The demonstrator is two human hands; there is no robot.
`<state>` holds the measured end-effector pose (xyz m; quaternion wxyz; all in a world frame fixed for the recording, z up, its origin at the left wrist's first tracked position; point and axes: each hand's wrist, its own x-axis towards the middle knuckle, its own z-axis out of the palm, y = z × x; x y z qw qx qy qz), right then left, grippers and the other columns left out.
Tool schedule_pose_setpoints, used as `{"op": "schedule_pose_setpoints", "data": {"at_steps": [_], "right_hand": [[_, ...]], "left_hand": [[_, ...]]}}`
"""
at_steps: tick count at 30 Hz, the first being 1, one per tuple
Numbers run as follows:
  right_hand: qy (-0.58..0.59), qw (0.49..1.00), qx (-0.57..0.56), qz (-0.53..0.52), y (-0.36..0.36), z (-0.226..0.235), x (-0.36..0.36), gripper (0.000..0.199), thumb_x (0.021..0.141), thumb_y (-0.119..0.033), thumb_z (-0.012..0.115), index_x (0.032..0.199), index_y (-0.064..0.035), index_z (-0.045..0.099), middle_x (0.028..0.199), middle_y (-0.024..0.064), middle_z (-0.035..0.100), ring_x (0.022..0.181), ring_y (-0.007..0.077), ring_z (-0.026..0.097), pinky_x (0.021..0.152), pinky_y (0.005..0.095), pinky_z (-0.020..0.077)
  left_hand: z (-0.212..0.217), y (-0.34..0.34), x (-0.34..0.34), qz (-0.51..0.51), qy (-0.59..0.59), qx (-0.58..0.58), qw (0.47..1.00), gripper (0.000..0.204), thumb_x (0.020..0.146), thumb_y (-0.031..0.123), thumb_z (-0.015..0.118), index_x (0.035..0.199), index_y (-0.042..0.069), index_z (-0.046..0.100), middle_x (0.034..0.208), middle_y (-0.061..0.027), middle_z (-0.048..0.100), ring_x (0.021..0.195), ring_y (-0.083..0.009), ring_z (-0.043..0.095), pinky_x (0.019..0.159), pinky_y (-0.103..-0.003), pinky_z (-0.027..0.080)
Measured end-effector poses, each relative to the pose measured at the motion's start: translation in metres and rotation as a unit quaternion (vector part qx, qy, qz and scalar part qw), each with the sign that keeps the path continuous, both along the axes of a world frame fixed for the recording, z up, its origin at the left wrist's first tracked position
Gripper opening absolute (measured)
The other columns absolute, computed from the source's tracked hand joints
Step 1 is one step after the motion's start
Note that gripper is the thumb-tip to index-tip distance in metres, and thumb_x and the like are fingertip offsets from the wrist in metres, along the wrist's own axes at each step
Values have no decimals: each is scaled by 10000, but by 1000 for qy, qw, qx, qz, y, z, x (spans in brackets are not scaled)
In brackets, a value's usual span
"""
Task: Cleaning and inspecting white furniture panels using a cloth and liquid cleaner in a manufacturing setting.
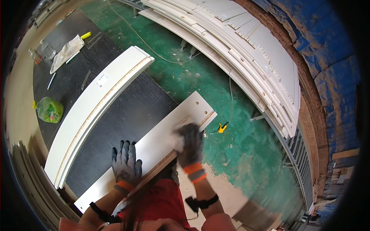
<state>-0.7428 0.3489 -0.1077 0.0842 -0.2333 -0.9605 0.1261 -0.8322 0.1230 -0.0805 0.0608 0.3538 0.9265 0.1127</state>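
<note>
A long white board with a groove along its near edge and holes at its far end lies slantwise in front of me on the black worktable. My left hand, in a dark glove with an orange cuff, rests flat on the board with its fingers stretched out. Toward the board's far end, my right hand in a matching glove presses a pale cloth against the white surface. Motion smears this hand and the cloth a little, and the glove covers part of the cloth.
Stacked white boards, the top one labelled, lie left on the table. Beyond are a green-filled bottle, clear bottles, a cloth and a yellow-handled tool. A yellow air gun hangs right, near racked panels.
</note>
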Motion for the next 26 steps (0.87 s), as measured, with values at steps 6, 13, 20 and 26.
{"op": "schedule_pose_setpoints", "data": {"at_steps": [6, 13, 20, 26], "right_hand": [[36, 987, 73, -140, 118, -7, -16, 781, 845, -403, 614, 1401, 72, 340, 1461, 250, 347, 1382, 394, 285, 1165, 498, 171], [188, 971, -126, 82, 2, -11, 15, 498, 699, -44, 639, 1183, -30, 520, 1282, 205, 498, 1241, 392, 429, 1092, 482, 307], [200, 903, -348, -157, 168, -40, -31, 663, 918, -555, 540, 1204, 40, 604, 1041, 152, 670, 925, 213, 609, 824, 352, 488], [135, 824, -547, 66, 66, 21, -72, 788, 761, -559, 747, 1332, -60, 536, 1020, 99, 637, 919, 181, 570, 856, 337, 483]], "left_hand": [[2, 13, 7, -37, 22, 26, 999, 618, 827, 187, 545, 1374, -45, 374, 1418, -264, 386, 1332, -435, 354, 1098, -618, 203], [4, 6, 5, 5, 14, 9, 1000, 627, 833, 228, 582, 1388, 4, 396, 1410, -219, 408, 1351, -384, 350, 1121, -586, 199], [0, -15, -3, 1, -20, 51, 998, 595, 876, 283, 563, 1370, -17, 424, 1439, -217, 388, 1379, -376, 315, 1120, -580, 215], [20, -100, 45, 185, 62, 255, 947, 555, 892, 192, 583, 1373, -25, 412, 1354, -231, 452, 1276, -402, 421, 1083, -543, 294]]}}
